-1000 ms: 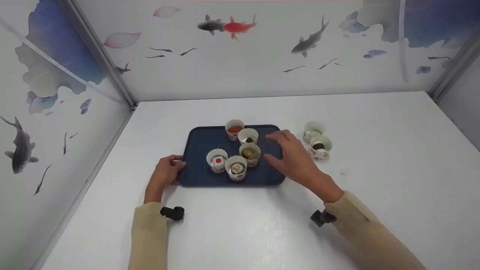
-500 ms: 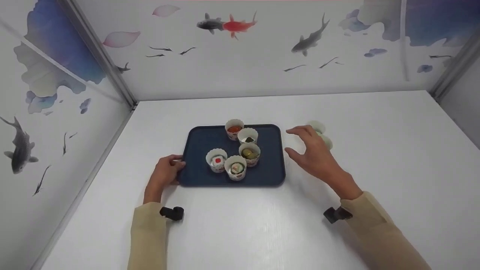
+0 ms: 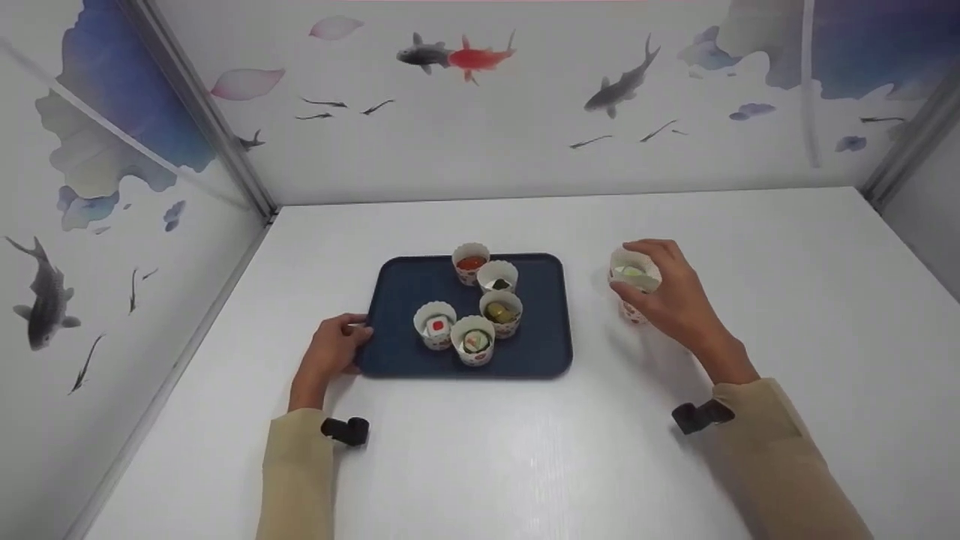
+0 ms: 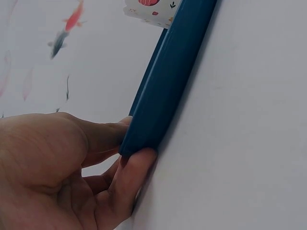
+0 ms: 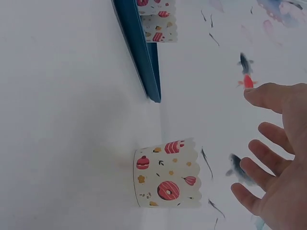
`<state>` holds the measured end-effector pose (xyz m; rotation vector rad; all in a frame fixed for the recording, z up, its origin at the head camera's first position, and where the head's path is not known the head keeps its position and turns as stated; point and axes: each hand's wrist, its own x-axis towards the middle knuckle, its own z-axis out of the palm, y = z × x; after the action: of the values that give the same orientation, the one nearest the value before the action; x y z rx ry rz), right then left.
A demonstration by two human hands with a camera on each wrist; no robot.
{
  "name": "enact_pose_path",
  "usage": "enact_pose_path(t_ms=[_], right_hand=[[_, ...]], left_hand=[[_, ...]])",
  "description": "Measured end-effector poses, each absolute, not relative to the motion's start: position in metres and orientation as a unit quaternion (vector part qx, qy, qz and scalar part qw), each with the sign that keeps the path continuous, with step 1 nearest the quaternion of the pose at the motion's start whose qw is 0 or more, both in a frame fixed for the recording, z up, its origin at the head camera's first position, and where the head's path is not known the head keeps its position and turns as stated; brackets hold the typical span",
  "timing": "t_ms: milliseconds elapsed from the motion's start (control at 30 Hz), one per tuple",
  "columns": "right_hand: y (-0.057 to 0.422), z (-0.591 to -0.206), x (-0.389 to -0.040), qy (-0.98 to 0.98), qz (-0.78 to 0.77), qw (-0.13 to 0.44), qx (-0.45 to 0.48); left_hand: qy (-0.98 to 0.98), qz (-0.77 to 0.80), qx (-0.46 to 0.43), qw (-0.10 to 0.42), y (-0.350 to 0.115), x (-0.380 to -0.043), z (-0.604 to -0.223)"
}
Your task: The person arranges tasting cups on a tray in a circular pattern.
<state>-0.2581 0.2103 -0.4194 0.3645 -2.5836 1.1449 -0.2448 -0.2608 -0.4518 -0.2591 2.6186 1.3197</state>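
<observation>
My left hand (image 3: pixel 332 346) pinches the left edge of a dark blue tray (image 3: pixel 401 285). In the left wrist view the thumb lies on the rim and the curled fingers (image 4: pixel 139 170) reach beneath it. My right hand (image 3: pixel 681 304) hovers over two paper baking cups to the right of the tray, thumb and fingers spread apart. The farther cup (image 3: pixel 619 264) shows pale green contents; the nearer cup (image 3: pixel 631 312) is mostly hidden behind the hand. From the right wrist, a cup (image 5: pixel 165 175) with donut prints stands apart from the fingertips.
Several paper cups sit on the tray: one with orange-red filling (image 3: pixel 471 264), one with a dark piece (image 3: pixel 498 277), one with olive-coloured pieces (image 3: pixel 501 312), one with a sushi roll (image 3: pixel 475 343), one with a red-marked white piece (image 3: pixel 437 326). Walls (image 3: pixel 510 150) enclose the white table (image 3: pixel 480 450).
My right hand has moved right, from over the tray's right edge to above the two cups beside it. The left hand, the tray and its cups have stayed in place.
</observation>
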Motion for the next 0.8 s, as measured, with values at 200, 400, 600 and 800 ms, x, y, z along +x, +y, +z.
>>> enact_pose_path(t_ms=[200, 400, 600, 800], right_hand=[[0.221, -0.425, -0.263, -0.906, 0.399, 0.106, 0.091], [0.233, -0.43, -0.267, -0.917, 0.392, 0.051, 0.061], [0.239, -0.43, -0.269, -0.924, 0.379, 0.014, 0.047], [0.242, -0.429, -0.268, -0.93, 0.364, -0.026, 0.047]], left_hand=[[0.891, 0.437, -0.084, 0.094, -0.26, -0.244, -0.453], [0.893, 0.434, -0.077, 0.091, -0.26, -0.244, -0.452], [0.889, 0.44, -0.081, 0.096, -0.261, -0.245, -0.453], [0.887, 0.444, -0.082, 0.098, -0.261, -0.246, -0.454]])
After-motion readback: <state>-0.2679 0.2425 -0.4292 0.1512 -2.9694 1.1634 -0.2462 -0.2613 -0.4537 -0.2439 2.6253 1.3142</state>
